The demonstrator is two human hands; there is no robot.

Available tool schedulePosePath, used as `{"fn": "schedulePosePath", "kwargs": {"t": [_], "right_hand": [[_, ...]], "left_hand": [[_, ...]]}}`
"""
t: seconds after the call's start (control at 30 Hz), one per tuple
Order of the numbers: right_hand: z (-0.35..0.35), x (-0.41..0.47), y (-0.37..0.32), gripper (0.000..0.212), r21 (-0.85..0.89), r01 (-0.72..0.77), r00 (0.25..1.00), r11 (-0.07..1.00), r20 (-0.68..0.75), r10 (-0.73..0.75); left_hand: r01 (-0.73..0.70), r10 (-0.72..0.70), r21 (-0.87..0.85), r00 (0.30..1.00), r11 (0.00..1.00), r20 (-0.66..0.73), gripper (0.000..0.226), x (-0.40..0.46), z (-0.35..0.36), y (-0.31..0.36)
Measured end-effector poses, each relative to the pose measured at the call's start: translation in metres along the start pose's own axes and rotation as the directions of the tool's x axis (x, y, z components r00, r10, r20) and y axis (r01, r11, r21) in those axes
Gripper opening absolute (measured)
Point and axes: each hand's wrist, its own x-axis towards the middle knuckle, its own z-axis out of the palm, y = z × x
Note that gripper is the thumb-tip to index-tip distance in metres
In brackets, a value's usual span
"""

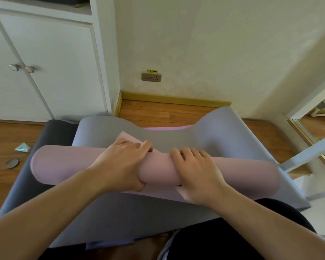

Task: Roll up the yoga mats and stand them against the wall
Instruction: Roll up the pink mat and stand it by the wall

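A pink yoga mat roll (64, 164) lies crosswise in front of me on the floor. Its unrolled tail, grey on the upper face (223, 139), stretches toward the wall with its far end curling up and a pink strip showing underneath. My left hand (120, 164) grips the roll near its middle, fingers over the top and thumb under the near side. My right hand (197, 171) grips it just to the right in the same way. A dark grey mat (51, 136) lies flat beneath, showing at the left.
A white cabinet (51, 62) stands at the left against the cream wall (204, 44), which has a power socket (151, 76) low down. Wooden floor (158, 111) lies bare before the skirting. A white bar (308, 152) slants in at right. Small litter (23, 147) lies left.
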Motion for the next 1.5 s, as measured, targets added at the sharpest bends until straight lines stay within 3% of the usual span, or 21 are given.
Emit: {"fn": "schedulePosePath", "kwargs": {"t": [0.17,0.27,0.37,0.5,0.67,0.73,0.87,0.93,1.0,1.1,1.2,1.4,1.5], "right_hand": [[-0.01,0.004,0.006,0.055,0.073,-0.029,0.999,0.997,0.028,0.027],[-0.007,0.002,0.004,0.072,0.09,-0.026,0.999,0.996,0.036,0.023],[-0.004,0.001,0.007,0.104,0.036,-0.043,0.994,0.998,0.099,0.039],[0.0,0.001,0.007,0.064,0.026,-0.011,0.999,1.0,0.034,0.011],[-0.008,0.002,0.01,0.053,0.081,-0.036,0.999,0.996,0.027,0.034],[-0.008,0.002,0.009,0.06,0.095,-0.034,0.999,0.995,0.019,0.032],[-0.007,0.002,0.009,0.106,0.059,-0.044,0.996,0.997,0.081,0.039],[-0.004,0.003,0.006,0.101,0.052,-0.035,0.995,0.998,0.1,0.03],[-0.003,0.003,0.004,0.078,0.063,-0.02,0.997,0.998,0.08,0.015],[-0.01,0.004,0.007,0.063,0.086,-0.041,0.996,0.995,0.079,0.034],[-0.009,0.004,0.009,0.07,0.109,-0.059,0.997,0.992,0.063,0.052],[-0.007,0.002,0.008,0.103,0.11,-0.022,0.998,0.994,0.058,0.016],[-0.006,0.004,0.005,0.089,0.101,-0.027,0.997,0.995,0.079,0.019]], "left_hand": [[0.043,-0.031,0.241,0.998,0.97,-0.05,0.093,0.002,0.025,0.012],[0.035,-0.025,0.183,0.998,0.982,-0.057,0.078,0.006,0.025,0.009],[0.047,-0.048,0.029,0.999,0.998,0.011,0.077,0.004,0.015,0.003],[0.034,-0.035,0.022,0.999,0.999,0.025,0.076,0.001,0.008,0.004],[0.046,-0.04,0.178,0.999,0.983,-0.034,0.082,0.003,0.025,0.009],[0.048,-0.038,0.165,0.997,0.985,-0.063,0.079,0.005,0.028,0.007],[0.049,-0.048,0.041,0.999,0.998,-0.014,0.075,0.004,0.011,0.0],[0.039,-0.039,0.004,0.999,0.999,0.032,0.072,0.003,0.004,-0.001],[0.037,-0.037,0.002,0.998,0.999,0.054,0.071,0.001,0.001,0.0],[0.053,-0.058,0.126,0.998,0.991,0.04,0.086,0.0,0.007,0.003],[0.049,-0.052,0.185,0.999,0.981,0.012,0.084,0.003,0.017,0.005],[0.034,-0.035,0.099,0.999,0.994,0.002,0.066,0.003,0.005,-0.005],[0.04,-0.045,0.077,0.997,0.996,0.063,0.066,0.002,0.002,-0.005]]}}
